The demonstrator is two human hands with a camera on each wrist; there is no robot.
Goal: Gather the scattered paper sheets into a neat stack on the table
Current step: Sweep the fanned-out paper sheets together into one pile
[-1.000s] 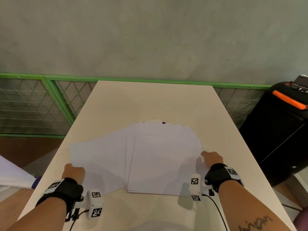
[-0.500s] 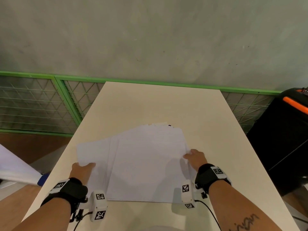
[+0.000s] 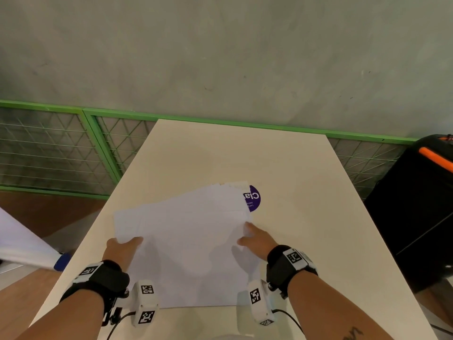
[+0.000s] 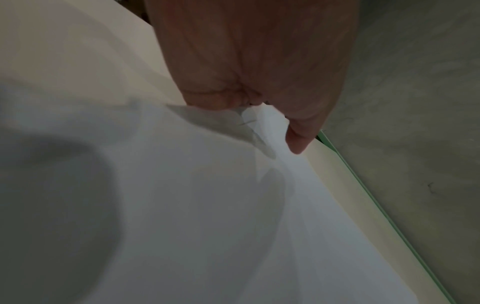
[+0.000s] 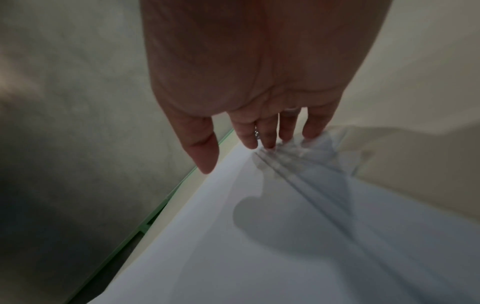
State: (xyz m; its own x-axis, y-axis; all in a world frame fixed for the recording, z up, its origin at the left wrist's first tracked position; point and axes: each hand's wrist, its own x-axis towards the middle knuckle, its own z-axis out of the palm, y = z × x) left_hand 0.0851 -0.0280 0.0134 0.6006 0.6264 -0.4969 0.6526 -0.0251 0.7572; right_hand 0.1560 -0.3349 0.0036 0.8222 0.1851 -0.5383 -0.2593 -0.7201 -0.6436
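White paper sheets (image 3: 191, 241) lie in a loose, fanned pile on the beige table (image 3: 245, 155), their far edges staggered. My left hand (image 3: 123, 246) holds the pile's left edge, thumb on top. In the left wrist view the left hand (image 4: 259, 107) has its fingers curled at the edge of the sheets (image 4: 233, 205) and its thumb over them. My right hand (image 3: 255, 239) is at the pile's right edge. In the right wrist view its straight fingers (image 5: 267, 139) touch the staggered sheet edges (image 5: 324, 164).
A purple round label (image 3: 253, 198) with white letters shows from under the pile's far right corner. A black case with an orange strip (image 3: 421, 204) stands right of the table. A green mesh railing (image 3: 73, 148) runs behind. A white sheet (image 3: 19, 244) hangs at the left.
Both hands have moved inward and the wide spread of sheets has narrowed into a tighter pile. The purple label has come into view at the far right corner.
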